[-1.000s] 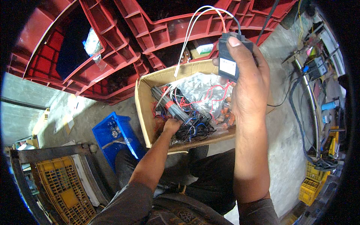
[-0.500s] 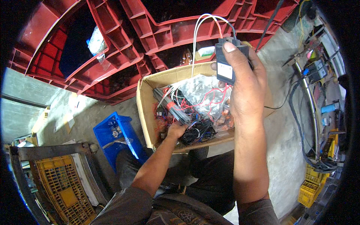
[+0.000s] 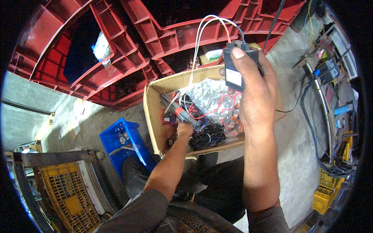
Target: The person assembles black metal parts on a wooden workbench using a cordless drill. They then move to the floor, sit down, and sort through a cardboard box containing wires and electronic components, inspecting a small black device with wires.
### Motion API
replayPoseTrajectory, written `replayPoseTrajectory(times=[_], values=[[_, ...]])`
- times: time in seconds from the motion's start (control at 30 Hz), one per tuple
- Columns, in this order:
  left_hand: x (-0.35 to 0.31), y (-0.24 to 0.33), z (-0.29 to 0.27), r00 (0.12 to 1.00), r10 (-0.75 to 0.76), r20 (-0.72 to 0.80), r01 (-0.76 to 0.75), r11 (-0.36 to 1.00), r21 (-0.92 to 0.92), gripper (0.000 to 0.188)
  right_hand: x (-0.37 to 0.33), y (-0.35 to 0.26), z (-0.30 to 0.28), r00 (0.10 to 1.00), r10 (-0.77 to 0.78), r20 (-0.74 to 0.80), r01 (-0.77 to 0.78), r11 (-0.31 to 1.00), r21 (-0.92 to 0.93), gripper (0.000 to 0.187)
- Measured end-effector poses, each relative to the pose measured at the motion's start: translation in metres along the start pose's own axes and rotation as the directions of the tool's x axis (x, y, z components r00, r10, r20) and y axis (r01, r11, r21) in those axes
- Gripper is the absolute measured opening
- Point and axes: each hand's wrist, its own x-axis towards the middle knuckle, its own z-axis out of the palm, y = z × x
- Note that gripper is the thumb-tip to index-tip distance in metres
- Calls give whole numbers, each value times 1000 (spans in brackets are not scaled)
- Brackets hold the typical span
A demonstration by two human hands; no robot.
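My right hand [image 3: 256,85] is raised over the right side of a cardboard box and grips a small black electrical module [image 3: 234,62] with a white label, thumb across its front. White wires [image 3: 200,33] with red and black ends loop from its top down toward the box. My left hand [image 3: 184,129] reaches into the box at the lower end of a bundle of grey rods [image 3: 175,106] bound with red tape; its fingers are hidden there. Beside it lie a tangle of black cables [image 3: 208,136], thin red wires [image 3: 221,101] and a clear plastic bag [image 3: 208,95].
The open cardboard box [image 3: 150,116] stands before my legs. Red plastic pallets [image 3: 186,37] rise behind it. A blue bin [image 3: 116,136] sits left of it, near a yellow crate [image 3: 70,190]. Cables and a metal pipe [image 3: 320,97] run along the right, with more yellow crates [image 3: 324,194].
My left hand has moved slightly up and deeper at the rod bundle's lower end. My right hand still holds the module in nearly the same place; the white wires have shifted slightly left.
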Motion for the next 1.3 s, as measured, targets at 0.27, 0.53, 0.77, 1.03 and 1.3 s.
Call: replayPoseTrajectory(times=[0.27, 0.53, 0.77, 1.03, 1.3], values=[[-22, -1, -2, 946, 143, 289, -197, 966, 167, 56, 4, 7, -6, 1000, 0, -12, -1, 999, -34, 20], [-57, -21, 1, 866, 206, 455, -294, 947, 132, 60, 1, 6, 10, 999, -14, 48, 13, 1000, 13, 20], [-78, -16, -1, 920, 195, 339, -209, 978, 4, 61, 0, 5, 8, 999, 2, 46, -1, 1000, -31, 22], [-62, -40, 0, 828, 256, 499, -283, 959, -24, 51, -1, 6, 17, 996, 20, 88, -20, 1000, 1, 21], [-25, -39, 11, 820, 166, 548, -325, 923, 206, 52, 2, 8, 21, 994, 32, 101, -30, 999, -16, 22]])
